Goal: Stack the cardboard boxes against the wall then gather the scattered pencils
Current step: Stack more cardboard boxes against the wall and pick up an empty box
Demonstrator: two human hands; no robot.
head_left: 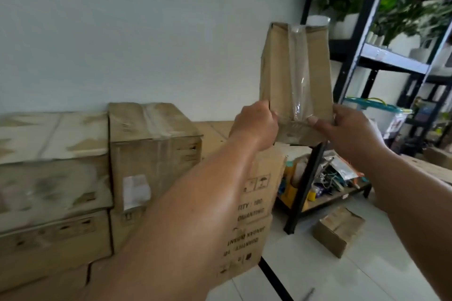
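Observation:
I hold a small taped cardboard box (297, 73) in the air in front of the white wall, tilted with its top leaning away from me. My left hand (255, 124) grips its near left corner. My right hand (342, 127) grips the near right corner, thumb on the top face. Below and left, several large cardboard boxes (151, 144) stand stacked against the wall. One printed box (256, 203) stands right under the held box. Another small box (338, 230) lies on the floor at the right. A thin dark stick that may be a pencil (308, 294) lies on the tiles.
A black metal shelf rack (352, 61) stands at the right with potted plants, a plastic tub and clutter on its lower shelf. White floor tiles (318, 266) stretch below it. More cardboard lies at the right edge.

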